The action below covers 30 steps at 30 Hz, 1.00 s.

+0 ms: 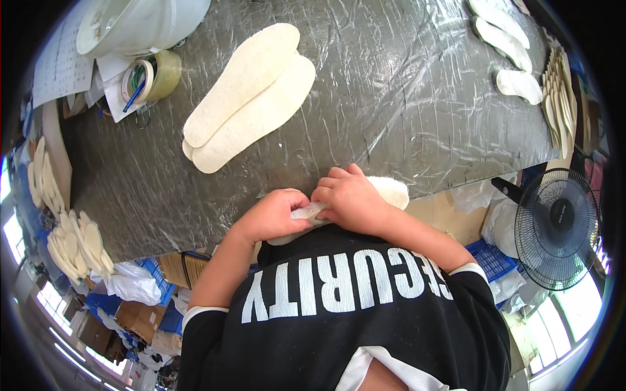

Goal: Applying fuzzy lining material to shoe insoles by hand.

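Observation:
At the table's near edge, close to my body, both hands grip a cream fleecy shoe insole (392, 191). My left hand (272, 216) is closed, its thumb and fingers pinching the insole's left part. My right hand (352, 201) is closed over the middle, its fingertips almost meeting the left ones. A whitish, slightly glossy layer (309, 212) shows between the fingertips; I cannot make out what it is. The insole's rounded right end sticks out past my right hand. Farther off, an upper insole (251, 72) overlaps a second insole (261, 117), both lying flat.
A white bucket (147, 29), a tape roll (168, 75), a blue pen (135, 96) and paper sheets (62, 73) occupy the far left. Loose insoles (502, 42) and an insole stack (559, 101) lie far right. More insoles (78, 247) hang left; a black fan (559, 215) stands right.

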Available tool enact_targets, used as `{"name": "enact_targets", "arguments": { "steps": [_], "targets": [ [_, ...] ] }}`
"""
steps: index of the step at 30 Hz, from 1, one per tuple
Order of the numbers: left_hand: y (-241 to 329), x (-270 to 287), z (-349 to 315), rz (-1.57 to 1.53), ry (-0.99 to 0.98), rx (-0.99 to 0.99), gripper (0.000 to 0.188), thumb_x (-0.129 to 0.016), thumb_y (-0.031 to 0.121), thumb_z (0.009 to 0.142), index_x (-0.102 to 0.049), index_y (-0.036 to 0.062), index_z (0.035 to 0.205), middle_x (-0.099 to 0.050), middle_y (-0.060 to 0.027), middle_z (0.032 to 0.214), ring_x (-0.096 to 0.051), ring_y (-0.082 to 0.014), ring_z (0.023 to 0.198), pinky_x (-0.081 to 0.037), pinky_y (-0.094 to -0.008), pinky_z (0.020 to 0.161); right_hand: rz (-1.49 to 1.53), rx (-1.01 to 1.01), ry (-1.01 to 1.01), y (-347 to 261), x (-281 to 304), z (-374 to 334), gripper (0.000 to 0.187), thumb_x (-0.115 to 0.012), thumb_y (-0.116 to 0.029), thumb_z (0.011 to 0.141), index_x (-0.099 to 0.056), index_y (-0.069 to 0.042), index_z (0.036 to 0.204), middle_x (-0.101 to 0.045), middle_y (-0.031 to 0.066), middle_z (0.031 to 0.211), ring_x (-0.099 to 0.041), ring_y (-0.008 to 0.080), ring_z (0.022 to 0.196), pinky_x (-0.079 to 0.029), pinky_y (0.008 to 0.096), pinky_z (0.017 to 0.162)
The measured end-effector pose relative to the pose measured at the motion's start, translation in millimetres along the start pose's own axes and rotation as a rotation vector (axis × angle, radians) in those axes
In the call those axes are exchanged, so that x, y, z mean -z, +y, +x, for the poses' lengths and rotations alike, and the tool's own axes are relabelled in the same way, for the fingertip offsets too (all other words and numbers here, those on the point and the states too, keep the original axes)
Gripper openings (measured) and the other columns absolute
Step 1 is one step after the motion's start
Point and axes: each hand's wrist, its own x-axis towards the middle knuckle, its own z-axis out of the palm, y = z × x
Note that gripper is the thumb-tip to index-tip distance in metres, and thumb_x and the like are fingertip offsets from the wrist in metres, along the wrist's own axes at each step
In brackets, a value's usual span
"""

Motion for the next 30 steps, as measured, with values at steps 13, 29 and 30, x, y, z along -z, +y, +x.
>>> {"name": "enact_targets", "arguments": {
  "steps": [13, 29, 30],
  "targets": [
    [-14, -9, 4, -0.124, 0.056, -0.102, 0.02, -0.068, 0.01, 0.071, -0.065, -0.0003, 0.088, -0.063, -0.0093, 0.08, -0.059, -0.0185, 0.075, -0.047, -0.0303, 0.07, 0.088, -0.031, 0.018, 5, -2, 0, 0.027, -0.079, -0.029, 0.067, -0.069, -0.013, 0.086, -0.066, -0.0021, 0.086, -0.057, 0.0194, 0.093, -0.04, 0.0358, 0.082],
    [-7, -3, -8, -0.158, 0.254, -0.164, 0.043, -0.074, 0.001, 0.073, -0.059, -0.0009, 0.113, -0.064, -0.0061, 0.096, -0.061, -0.0143, 0.086, -0.05, -0.0284, 0.079, 0.052, -0.117, -0.091, 14, 9, 0, 0.031, -0.079, -0.028, 0.071, -0.068, -0.012, 0.095, -0.068, 0.0006, 0.088, -0.06, 0.021, 0.094, -0.042, 0.0365, 0.085],
    [-14, 0, -13, -0.158, 0.255, -0.164, 0.043, -0.074, 0.001, 0.073, -0.059, -0.0009, 0.113, -0.064, -0.0061, 0.096, -0.061, -0.0143, 0.086, -0.05, -0.0284, 0.079, 0.053, -0.117, -0.091, 13, 13, 1, 0.031, -0.079, -0.028, 0.071, -0.068, -0.012, 0.095, -0.068, 0.0006, 0.088, -0.06, 0.021, 0.094, -0.042, 0.0365, 0.085]
  ]
}}
